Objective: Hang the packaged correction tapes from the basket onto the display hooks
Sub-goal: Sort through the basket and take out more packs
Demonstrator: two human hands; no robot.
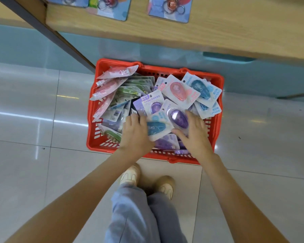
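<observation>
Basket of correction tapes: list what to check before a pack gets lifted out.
1. Basket steady: ok, the red basket sits flat on the floor tiles.
2. Right grip: ok, the right hand has its thumb and fingers round the purple pack.
3. Left grip: cannot tell, the left hand covers the teal pack's left edge.
4. Packs free to lift: ok, both lie on top of the pile.
5. Hang holes: cannot tell, hidden on both packs.
6. Hooks in view: not ok, only the wooden shelf with keyring cards shows.
</observation>
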